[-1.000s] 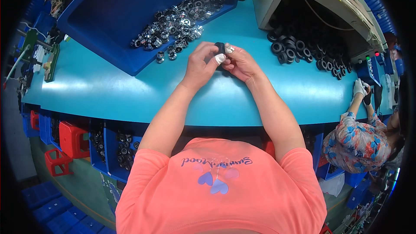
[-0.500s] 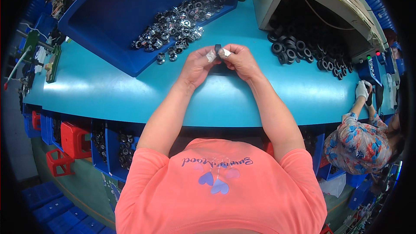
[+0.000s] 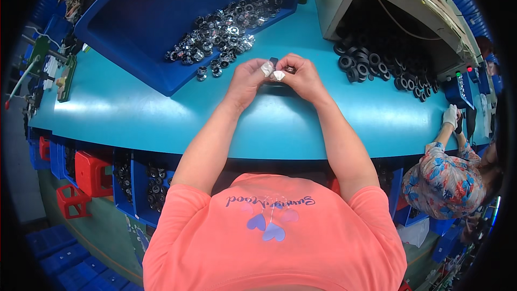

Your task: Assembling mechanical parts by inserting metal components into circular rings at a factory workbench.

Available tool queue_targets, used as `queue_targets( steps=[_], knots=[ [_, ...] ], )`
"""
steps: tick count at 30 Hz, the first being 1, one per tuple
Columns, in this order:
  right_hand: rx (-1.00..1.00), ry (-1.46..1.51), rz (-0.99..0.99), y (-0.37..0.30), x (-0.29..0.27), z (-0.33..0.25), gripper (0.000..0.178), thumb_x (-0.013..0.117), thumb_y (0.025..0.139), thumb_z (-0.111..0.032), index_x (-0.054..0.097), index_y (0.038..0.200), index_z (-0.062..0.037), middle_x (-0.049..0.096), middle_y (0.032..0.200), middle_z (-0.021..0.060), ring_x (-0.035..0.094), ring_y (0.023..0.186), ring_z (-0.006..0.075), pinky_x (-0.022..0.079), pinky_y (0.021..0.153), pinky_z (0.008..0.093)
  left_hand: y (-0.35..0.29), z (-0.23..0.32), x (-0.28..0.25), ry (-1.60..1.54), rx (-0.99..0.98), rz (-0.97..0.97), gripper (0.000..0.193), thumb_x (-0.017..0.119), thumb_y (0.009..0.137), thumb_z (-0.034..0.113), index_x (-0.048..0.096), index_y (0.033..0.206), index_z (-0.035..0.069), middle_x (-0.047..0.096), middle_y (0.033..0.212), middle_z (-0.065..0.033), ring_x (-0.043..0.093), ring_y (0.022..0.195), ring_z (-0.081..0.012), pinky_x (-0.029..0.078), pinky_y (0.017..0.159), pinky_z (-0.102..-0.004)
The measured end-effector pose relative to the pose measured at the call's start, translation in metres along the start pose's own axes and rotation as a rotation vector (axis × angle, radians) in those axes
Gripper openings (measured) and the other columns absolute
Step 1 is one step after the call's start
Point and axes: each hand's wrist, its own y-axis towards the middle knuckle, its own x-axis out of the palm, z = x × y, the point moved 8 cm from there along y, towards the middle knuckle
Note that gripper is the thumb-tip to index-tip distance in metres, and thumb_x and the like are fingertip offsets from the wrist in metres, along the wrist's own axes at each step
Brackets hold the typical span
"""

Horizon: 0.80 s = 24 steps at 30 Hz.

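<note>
In front of me, above the turquoise table, both my hands are raised close together with fingers pinched and white wrapping on the thumbs. My left hand (image 3: 245, 83) grips a small black ring (image 3: 273, 61), seen edge-on between the fingertips. My right hand (image 3: 305, 80) meets it from the other side; a small dark, shiny part (image 3: 291, 69) shows among its fingers, too small to make out fully. Beyond the left hand, shiny chrome-coloured round parts (image 3: 215, 37) lie heaped in and spilling from a blue bin (image 3: 129, 48). Black rings (image 3: 366, 62) are piled at the right.
The turquoise table (image 3: 188, 124) curves across in front of me. A pale box-like housing (image 3: 334, 5) stands open over the black rings. At the right edge a person with a white glove (image 3: 450, 115) works. Red stools (image 3: 91, 173) and blue bins of parts (image 3: 156, 183) sit below at left.
My fingers have shifted around the ring, and the right hand's fingers have curled further. The shiny part now shows in the right hand. The co-worker's hands have moved slightly.
</note>
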Motion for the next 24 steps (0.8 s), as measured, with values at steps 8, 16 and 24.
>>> queue_targets(
  steps=[8,16,24],
  knots=[
    [0.220,0.421,0.178,0.002,-0.025,0.017,0.033,0.065,0.091,-0.014,0.060,0.121,-0.0001,0.064,0.104,0.0065,0.059,0.078,0.0131,0.052,0.073,0.0292,-0.002,0.012,-0.003,-0.386,0.050,-0.013,0.030,0.058,0.100,0.020,0.062,0.119,-0.003,0.064,0.120,-0.0215,0.064,0.105,-0.0242,0.055,0.095,-0.0393],
    [0.211,0.448,0.109,0.000,-0.020,0.012,0.033,0.057,0.096,-0.012,0.058,0.127,-0.0007,0.063,0.114,0.0097,0.060,0.081,0.0115,0.051,0.070,0.0236,0.000,0.008,-0.010,-0.401,0.060,-0.019,0.031,0.063,0.097,0.020,0.059,0.117,-0.002,0.065,0.118,-0.0209,0.064,0.107,-0.0278,0.054,0.094,-0.0403],
    [0.059,0.458,0.060,0.001,-0.010,0.000,0.043,0.065,0.091,-0.011,0.060,0.133,-0.0043,0.066,0.107,0.0045,0.060,0.076,0.0087,0.048,0.068,0.0212,0.001,0.008,-0.009,-0.411,0.059,-0.013,0.028,0.062,0.096,0.017,0.060,0.117,-0.002,0.066,0.118,-0.0204,0.065,0.107,-0.0274,0.054,0.093,-0.0403]
  ],
)
